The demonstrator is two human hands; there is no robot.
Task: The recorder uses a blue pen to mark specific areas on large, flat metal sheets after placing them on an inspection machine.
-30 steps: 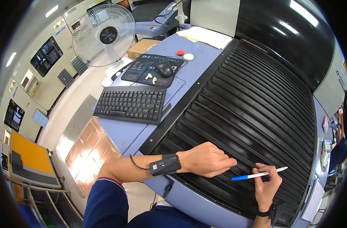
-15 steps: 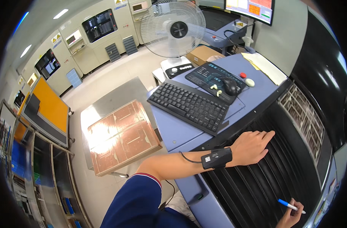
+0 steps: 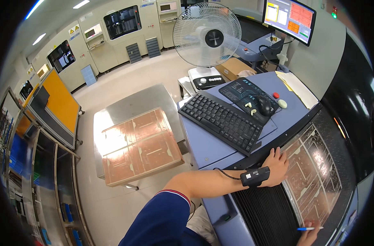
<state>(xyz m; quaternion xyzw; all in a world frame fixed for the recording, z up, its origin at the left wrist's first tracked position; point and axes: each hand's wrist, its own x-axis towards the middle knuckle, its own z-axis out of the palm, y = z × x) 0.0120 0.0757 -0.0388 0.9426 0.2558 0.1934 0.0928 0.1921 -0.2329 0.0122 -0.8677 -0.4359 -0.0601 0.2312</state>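
A copper-coloured circuit panel (image 3: 312, 174) with pale traces lies flat on the black machine bed at the right. My left hand (image 3: 277, 166), fingers stretched out, rests at the panel's near left edge; a black device is strapped to that wrist. Closer to me, my right hand (image 3: 309, 235) is closed around a blue-and-white marker pen (image 3: 305, 228) at the panel's near end. Part of this hand falls outside the picture. Black pleated bellows (image 3: 262, 213) run along the panel's left side.
A keyboard (image 3: 221, 119), a mouse (image 3: 264, 105) and small red and pale buttons (image 3: 276, 95) occupy the blue machine top. Behind stand a fan (image 3: 207, 37) and a monitor (image 3: 290, 20). To the left, copper panels (image 3: 142, 143) lie on a metal table (image 3: 154, 94); shelving (image 3: 43, 172) stands farther left.
The panel has come nearer from the far right, and the bellows have folded tighter. My left hand has moved onto the panel's edge. The marker remains in my right hand. The view has shifted slightly.
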